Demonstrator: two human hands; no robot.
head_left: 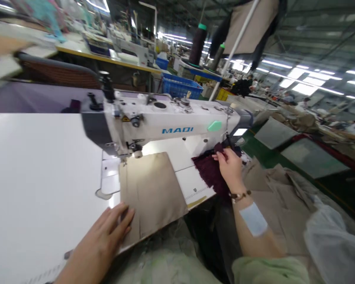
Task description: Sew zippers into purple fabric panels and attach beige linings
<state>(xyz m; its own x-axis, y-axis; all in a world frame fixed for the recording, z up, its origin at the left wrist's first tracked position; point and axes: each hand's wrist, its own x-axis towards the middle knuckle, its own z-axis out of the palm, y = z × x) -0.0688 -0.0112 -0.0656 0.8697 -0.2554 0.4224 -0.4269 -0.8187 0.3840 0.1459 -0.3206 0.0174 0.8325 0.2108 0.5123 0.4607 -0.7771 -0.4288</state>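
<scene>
A beige fabric panel (158, 193) lies on the machine bed, its far left corner at the needle area of a white sewing machine (177, 122). My left hand (109, 228) rests on the panel's near left edge, fingers lying on the cloth with a gap by the thumb. At the right end of the machine, my right hand (231, 167) pinches a piece of dark maroon cloth (208, 169) between thumb and fingers. That cloth has a frayed edge and hangs over the table's front edge. The presser foot partly hides the panel's corner.
A white tabletop (47, 169) extends left of the machine. Stacked beige pieces (279, 201) and a clear plastic bag (334, 240) are at my right. Behind stand a blue crate (180, 85), thread cones (198, 45) and a slanted pole (233, 47).
</scene>
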